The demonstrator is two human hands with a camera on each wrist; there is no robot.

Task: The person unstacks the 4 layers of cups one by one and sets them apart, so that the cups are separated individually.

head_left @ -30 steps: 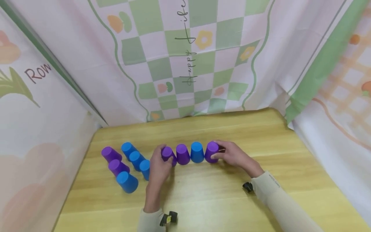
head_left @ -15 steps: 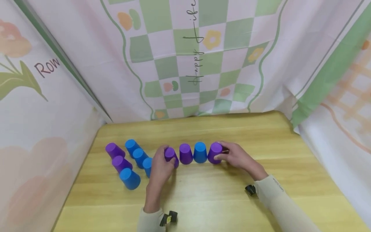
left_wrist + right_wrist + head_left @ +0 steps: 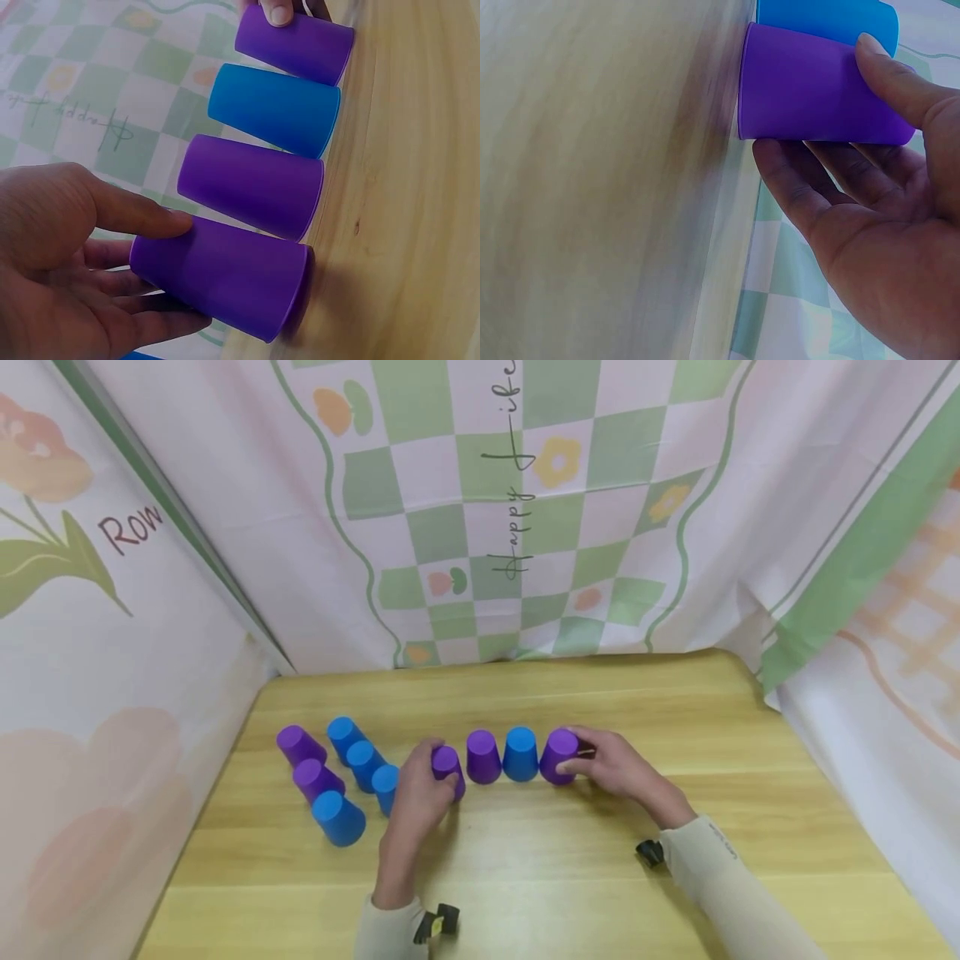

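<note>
Four-in-line is avoided here: a row of upside-down plastic cups crosses the wooden table. My left hand (image 3: 422, 793) grips the purple cup (image 3: 221, 277) at the row's left end, thumb on one side and fingers on the other. That cup sits slightly nearer me than its neighbour; whether its rim touches the table I cannot tell. Beside it stand another purple cup (image 3: 483, 757) and a blue cup (image 3: 521, 754), untouched. At the right end, my right hand (image 3: 618, 766) holds a purple cup (image 3: 817, 86) between thumb and fingers, close against the blue one.
Left of my left hand, several more upside-down cups stand in two slanting lines, including a purple cup (image 3: 301, 746) and a blue cup (image 3: 339, 818). My left hand partly hides one blue cup (image 3: 386, 787). A patterned curtain (image 3: 510, 527) hangs behind the wooden table (image 3: 555, 885).
The left-end purple cup has shifted slightly toward me with my left hand, out of line with the row. My right hand keeps its hold. The head view has swung slightly left.
</note>
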